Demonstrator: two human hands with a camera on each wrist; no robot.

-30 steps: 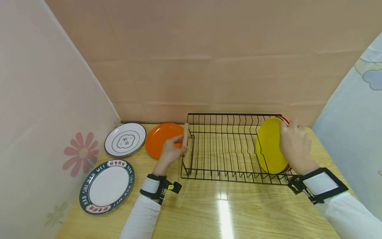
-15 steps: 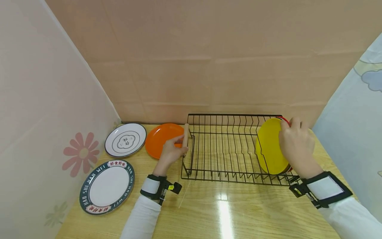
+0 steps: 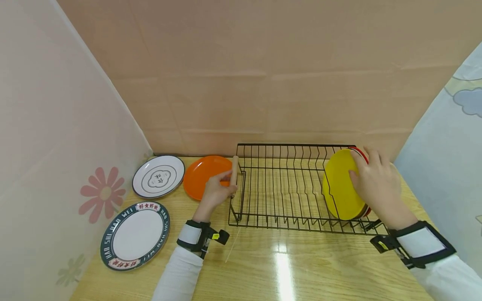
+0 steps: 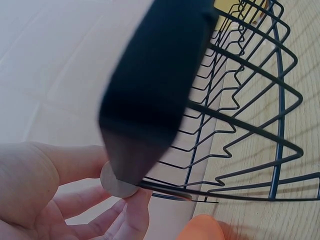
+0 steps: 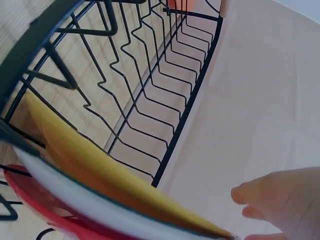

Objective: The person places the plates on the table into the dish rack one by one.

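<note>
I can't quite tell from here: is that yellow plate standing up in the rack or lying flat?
Standing on edge. The yellow plate sits upright between the rack's wires at its right end, with the right hand on its rim.

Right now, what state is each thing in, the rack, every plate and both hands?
dish rack: on the table, mostly unfilled
yellow plate: on edge in the rack
red plate: on edge behind it
orange plate: flat
two white plates: flat
left hand: grips wooden handle
right hand: on the racked plates' rims

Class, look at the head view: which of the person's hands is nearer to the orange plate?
Left. The left hand grips the rack's wooden handle beside the orange plate; the right hand is across the rack, on the yellow plate.
</note>
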